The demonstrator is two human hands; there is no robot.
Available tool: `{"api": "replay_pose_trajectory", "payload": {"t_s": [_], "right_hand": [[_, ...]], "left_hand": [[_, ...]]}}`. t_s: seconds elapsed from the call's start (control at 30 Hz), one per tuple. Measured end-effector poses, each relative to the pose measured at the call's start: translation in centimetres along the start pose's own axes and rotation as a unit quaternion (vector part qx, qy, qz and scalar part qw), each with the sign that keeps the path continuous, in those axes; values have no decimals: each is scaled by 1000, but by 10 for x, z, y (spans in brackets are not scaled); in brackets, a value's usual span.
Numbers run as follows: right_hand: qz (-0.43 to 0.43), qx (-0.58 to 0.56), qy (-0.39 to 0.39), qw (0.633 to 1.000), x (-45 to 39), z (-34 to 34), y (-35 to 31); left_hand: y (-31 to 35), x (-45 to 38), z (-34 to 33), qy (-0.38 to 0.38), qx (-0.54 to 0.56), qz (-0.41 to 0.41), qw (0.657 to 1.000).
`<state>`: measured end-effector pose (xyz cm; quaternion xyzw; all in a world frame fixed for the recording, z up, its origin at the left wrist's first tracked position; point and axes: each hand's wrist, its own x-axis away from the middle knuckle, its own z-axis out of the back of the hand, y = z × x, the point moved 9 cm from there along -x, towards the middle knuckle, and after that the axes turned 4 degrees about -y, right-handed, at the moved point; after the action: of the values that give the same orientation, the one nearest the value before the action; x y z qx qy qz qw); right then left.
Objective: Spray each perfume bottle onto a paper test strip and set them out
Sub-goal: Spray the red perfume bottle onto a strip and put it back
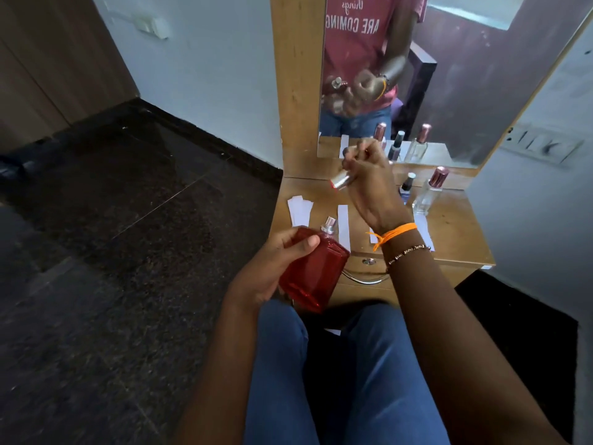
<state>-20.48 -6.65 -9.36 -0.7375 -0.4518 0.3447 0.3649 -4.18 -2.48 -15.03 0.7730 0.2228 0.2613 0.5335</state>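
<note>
While a faceted red glass perfume bottle (313,271) is gripped in the left hand (272,268) just off the counter's near edge, above the lap, its silver cap (342,180) is held by the curled fingers (359,155) of the right hand (369,181) over the middle of the counter (455,226). The bottle's silver spray nozzle is left bare, tilted toward the far side. White paper test strips (300,209) are laid flat near the counter's left edge, and one further strip (343,229) is seen just right of them. A clear bottle with a pink metallic cap (430,191) and a small dark-capped bottle (407,187) are stood at the far right, against the mirror (449,75). Open dark stone floor (112,252) is spread wide to the left.
</note>
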Motion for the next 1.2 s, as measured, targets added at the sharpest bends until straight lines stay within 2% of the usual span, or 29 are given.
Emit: {"api": "replay_pose_trajectory", "payload": {"t_s": [0.03, 0.13, 0.2, 0.3, 0.47, 0.53, 0.6, 0.67, 0.77, 0.83, 0.9, 0.97, 1.07, 1.13, 1.2], "right_hand": [[21, 132, 2, 991, -5, 2, 0], [76, 409, -35, 909, -16, -5, 10], [117, 503, -31, 856, -22, -9, 15], [117, 536, -22, 836, -32, -3, 33], [66, 554, -12, 830, -27, 12, 51], [84, 546, 6, 834, -16, 9, 41], [130, 495, 37, 858, 8, 4, 20], [123, 425, 54, 895, 39, 4, 7], [19, 332, -29, 942, 82, 2, 19], [-21, 299, -93, 949, 103, -1, 27], [-8, 316, -102, 943, 112, 4, 24], [0, 316, -71, 946, 115, 18, 18], [-28, 311, -55, 948, 119, 38, 15], [-41, 310, -50, 949, 122, 48, 12], [-41, 307, -47, 950, 124, 53, 7]], "left_hand": [[3, 0, 3, 10, -7, -1, 1000], [4, 0, 11, 32, -4, -16, 999], [4, -1, 14, 46, -10, -21, 999], [4, -1, 19, 69, -27, -25, 997], [6, -3, 27, 99, -32, -40, 994], [6, -5, 27, 99, -36, -43, 994], [6, -8, 23, 96, -37, -49, 993], [7, -11, 19, 101, -29, -57, 993], [7, -18, 9, 90, -18, -52, 994], [5, -24, -1, 69, -28, -38, 997], [-3, -31, -13, 49, -48, -2, 998], [-7, -38, -22, 45, -93, 22, 994], [3, -57, -12, 123, -273, -7, 954], [14, -70, -5, 184, -390, -35, 902], [18, -86, -10, 191, -506, -42, 840]]}}
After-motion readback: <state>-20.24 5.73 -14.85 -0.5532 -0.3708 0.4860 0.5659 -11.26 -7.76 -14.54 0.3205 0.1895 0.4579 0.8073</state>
